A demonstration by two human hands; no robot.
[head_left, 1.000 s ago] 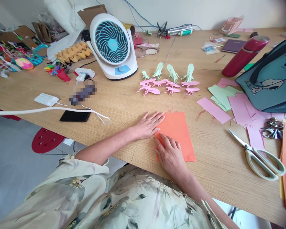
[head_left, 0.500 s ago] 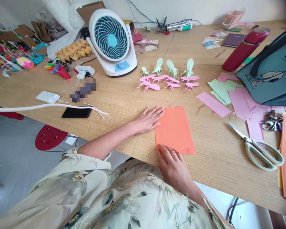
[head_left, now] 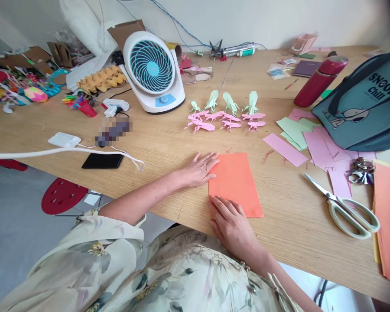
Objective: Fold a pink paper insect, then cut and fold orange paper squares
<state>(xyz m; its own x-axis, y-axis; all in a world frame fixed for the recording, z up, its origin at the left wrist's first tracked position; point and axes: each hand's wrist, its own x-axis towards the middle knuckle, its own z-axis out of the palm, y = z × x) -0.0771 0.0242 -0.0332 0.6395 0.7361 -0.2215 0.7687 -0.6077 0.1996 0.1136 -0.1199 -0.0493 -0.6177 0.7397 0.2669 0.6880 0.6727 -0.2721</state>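
Sitting well left of the rectangular orange paper sheet (head_left: 235,182) on the wooden bench (head_left: 162,145), a small red cup (head_left: 87,109) adjoins multicoloured pieces (head_left: 72,100). The left hand (head_left: 198,171), fingers spread, touches the sheet's left edge; the right hand (head_left: 232,225), fingers nearly together, covers its near-left corner. Farther right is a teal fabric bag (head_left: 364,112), contents hidden.

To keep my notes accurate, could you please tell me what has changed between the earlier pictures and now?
The right hand has slid down the orange paper's left edge, towards the person. The left hand stays at the upper left corner, and the paper and scissors lie as before.
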